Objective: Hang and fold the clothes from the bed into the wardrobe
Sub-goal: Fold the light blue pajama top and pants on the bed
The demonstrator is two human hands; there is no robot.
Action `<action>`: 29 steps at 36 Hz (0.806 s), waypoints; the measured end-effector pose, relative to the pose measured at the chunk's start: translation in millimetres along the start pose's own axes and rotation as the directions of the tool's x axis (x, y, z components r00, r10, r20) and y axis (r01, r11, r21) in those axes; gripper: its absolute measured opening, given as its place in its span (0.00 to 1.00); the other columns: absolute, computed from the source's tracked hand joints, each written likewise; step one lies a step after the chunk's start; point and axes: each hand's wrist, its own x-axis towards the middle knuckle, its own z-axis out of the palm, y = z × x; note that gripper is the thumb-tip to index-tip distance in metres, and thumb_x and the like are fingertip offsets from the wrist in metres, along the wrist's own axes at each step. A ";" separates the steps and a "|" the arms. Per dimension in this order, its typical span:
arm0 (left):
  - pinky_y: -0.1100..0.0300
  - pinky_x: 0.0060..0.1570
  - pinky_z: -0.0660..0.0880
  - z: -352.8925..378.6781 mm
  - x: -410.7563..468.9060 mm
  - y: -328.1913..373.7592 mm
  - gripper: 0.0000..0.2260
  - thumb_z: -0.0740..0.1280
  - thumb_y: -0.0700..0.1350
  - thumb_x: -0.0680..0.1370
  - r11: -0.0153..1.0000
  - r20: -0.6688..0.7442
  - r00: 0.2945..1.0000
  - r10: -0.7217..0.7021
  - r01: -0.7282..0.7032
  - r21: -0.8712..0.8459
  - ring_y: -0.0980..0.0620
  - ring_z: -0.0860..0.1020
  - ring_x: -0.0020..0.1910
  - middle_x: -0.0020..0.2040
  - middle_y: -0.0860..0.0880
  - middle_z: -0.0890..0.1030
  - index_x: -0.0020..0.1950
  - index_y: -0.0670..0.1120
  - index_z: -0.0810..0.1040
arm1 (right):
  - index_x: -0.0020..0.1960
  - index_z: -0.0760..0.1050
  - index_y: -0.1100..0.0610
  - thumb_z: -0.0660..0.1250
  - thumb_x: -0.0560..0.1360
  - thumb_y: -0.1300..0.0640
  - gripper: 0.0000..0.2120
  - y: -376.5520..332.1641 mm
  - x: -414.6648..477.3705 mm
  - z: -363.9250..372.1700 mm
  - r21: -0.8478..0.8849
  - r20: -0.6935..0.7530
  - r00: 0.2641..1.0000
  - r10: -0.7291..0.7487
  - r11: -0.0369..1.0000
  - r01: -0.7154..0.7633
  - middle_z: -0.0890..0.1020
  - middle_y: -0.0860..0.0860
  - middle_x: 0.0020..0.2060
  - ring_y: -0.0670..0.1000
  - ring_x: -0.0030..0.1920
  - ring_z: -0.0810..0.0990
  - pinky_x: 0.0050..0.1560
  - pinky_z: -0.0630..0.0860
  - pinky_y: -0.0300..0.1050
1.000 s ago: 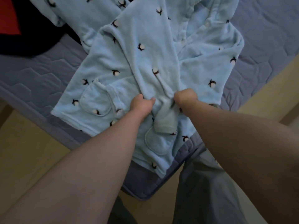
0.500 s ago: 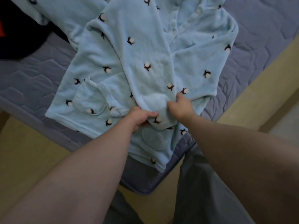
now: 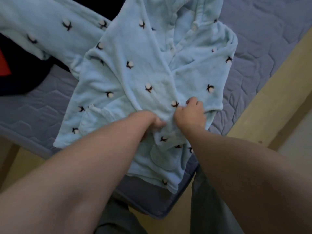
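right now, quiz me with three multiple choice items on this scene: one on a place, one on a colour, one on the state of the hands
1. Where does the fleece jacket lie?
A) on the floor
B) on the mattress
C) on a hanger

2. What is its main colour?
A) light blue
B) red
C) yellow

3. What are the left hand and right hand doing?
A) resting flat, apart from the cloth
B) holding a hanger
C) gripping the jacket

Key:
1 B, the quilted mattress shows around the jacket.
2 A, the fleece is pale blue with small dark-and-white motifs.
3 C, the fingers of both hands curl into the fabric.
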 end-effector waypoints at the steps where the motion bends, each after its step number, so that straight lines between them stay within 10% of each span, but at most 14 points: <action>1: 0.48 0.61 0.77 -22.7 -8.7 9.4 0.40 0.57 0.70 0.78 0.999 0.019 1.000 0.001 -0.002 0.047 0.41 0.81 0.45 0.49 0.36 0.80 0.63 0.32 0.72 | 0.57 0.68 0.55 0.59 0.76 0.52 0.12 -7.2 6.9 -5.6 0.036 -0.041 0.999 0.016 0.999 -0.014 0.72 0.56 0.58 0.61 0.58 0.72 0.57 0.71 0.56; 6: 0.59 0.32 0.76 -134.7 -58.0 56.4 0.19 0.64 0.54 0.80 0.938 -0.445 0.840 0.310 -0.193 0.289 0.47 0.81 0.30 0.38 0.44 0.85 0.47 0.38 0.82 | 0.59 0.68 0.57 0.59 0.76 0.57 0.12 -30.2 67.4 -45.4 0.079 -0.169 0.986 0.001 0.997 0.013 0.70 0.57 0.60 0.60 0.60 0.70 0.54 0.70 0.53; 9: 0.54 0.46 0.79 -183.1 -66.1 69.8 0.14 0.62 0.49 0.78 0.936 -0.777 0.528 0.343 -0.124 0.329 0.44 0.85 0.48 0.50 0.43 0.85 0.55 0.41 0.81 | 0.64 0.66 0.58 0.58 0.77 0.58 0.16 -35.7 118.6 -71.6 0.043 -0.220 0.975 -0.015 0.999 0.024 0.68 0.58 0.64 0.60 0.64 0.68 0.59 0.70 0.54; 12: 0.47 0.62 0.71 -219.4 -57.6 80.0 0.22 0.64 0.52 0.80 0.976 -0.895 0.390 0.216 -0.106 0.190 0.38 0.73 0.67 0.70 0.39 0.73 0.70 0.42 0.72 | 0.68 0.66 0.58 0.60 0.78 0.60 0.18 -39.5 170.7 -93.7 -0.010 -0.282 0.959 -0.027 1.000 0.025 0.67 0.58 0.68 0.60 0.67 0.67 0.65 0.67 0.53; 19: 0.46 0.60 0.73 -276.1 -26.0 86.7 0.31 0.68 0.52 0.79 0.977 -0.966 0.256 -0.029 -0.197 -0.081 0.36 0.73 0.66 0.72 0.38 0.62 0.75 0.39 0.58 | 0.74 0.60 0.56 0.62 0.79 0.60 0.24 -55.3 253.8 -112.8 -0.178 -0.230 0.969 -0.088 0.983 0.047 0.61 0.57 0.74 0.59 0.71 0.64 0.65 0.68 0.54; 29: 0.44 0.62 0.72 -325.8 -34.0 101.8 0.19 0.63 0.43 0.77 0.970 -0.934 0.264 0.241 -0.095 0.223 0.33 0.73 0.65 0.67 0.37 0.72 0.68 0.42 0.70 | 0.68 0.65 0.56 0.60 0.81 0.54 0.17 -61.3 282.9 -109.9 -0.206 -0.111 0.994 0.016 0.978 -0.039 0.70 0.60 0.67 0.63 0.66 0.71 0.60 0.71 0.56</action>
